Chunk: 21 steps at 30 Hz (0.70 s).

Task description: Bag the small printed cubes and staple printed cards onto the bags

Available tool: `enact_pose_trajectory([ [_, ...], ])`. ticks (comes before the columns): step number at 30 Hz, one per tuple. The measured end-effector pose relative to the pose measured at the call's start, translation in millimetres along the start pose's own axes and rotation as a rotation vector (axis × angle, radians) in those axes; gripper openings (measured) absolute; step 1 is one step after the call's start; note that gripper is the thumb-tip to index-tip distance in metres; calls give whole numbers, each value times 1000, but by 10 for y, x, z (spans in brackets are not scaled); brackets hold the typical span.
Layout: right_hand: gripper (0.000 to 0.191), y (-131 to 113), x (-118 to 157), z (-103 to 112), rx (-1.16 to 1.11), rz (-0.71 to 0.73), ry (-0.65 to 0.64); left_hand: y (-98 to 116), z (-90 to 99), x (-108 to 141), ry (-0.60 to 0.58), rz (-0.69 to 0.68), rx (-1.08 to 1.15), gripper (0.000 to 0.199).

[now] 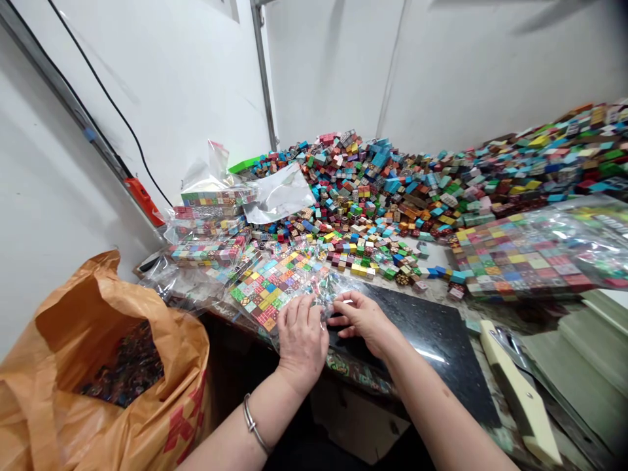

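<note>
A flat clear plastic bag (267,288) filled with rows of small patterned, many-coloured cubes lies at the near edge of the table. My left hand (303,337) grips its right end, fingers together over the plastic and thumb mostly hidden. Just beside it, my right hand (360,320) has bent fingers closed at the loose, crumpled clear end of the bag; the fingertips are partly hidden by shiny film. A black stone-like slab (417,340) lies under and to the right of my right hand.
Loose coloured cubes (373,190) are heaped along the wall. Filled bags (210,229) are stacked left; another filled bag (530,255) lies right. An orange sack (186,340) stands at lower left. A cream-handled tool (523,392) lies by the slab's right edge.
</note>
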State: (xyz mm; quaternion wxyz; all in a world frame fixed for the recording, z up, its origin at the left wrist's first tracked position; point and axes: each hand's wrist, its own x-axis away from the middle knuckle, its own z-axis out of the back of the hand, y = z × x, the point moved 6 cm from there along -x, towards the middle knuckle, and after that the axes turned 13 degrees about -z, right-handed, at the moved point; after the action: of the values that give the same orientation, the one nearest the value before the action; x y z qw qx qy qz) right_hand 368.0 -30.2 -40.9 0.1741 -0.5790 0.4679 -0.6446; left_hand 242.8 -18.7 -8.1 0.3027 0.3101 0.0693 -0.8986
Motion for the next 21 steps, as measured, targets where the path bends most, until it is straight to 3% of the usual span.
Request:
enact_pose_trajectory([
  [11,13,-29,-30,-16,50,-8,2,13,2,14,-15,-14,9,19],
  [21,21,-49,-59,81,-1,32,-25,25,-4,49,-12,-13,19,29],
])
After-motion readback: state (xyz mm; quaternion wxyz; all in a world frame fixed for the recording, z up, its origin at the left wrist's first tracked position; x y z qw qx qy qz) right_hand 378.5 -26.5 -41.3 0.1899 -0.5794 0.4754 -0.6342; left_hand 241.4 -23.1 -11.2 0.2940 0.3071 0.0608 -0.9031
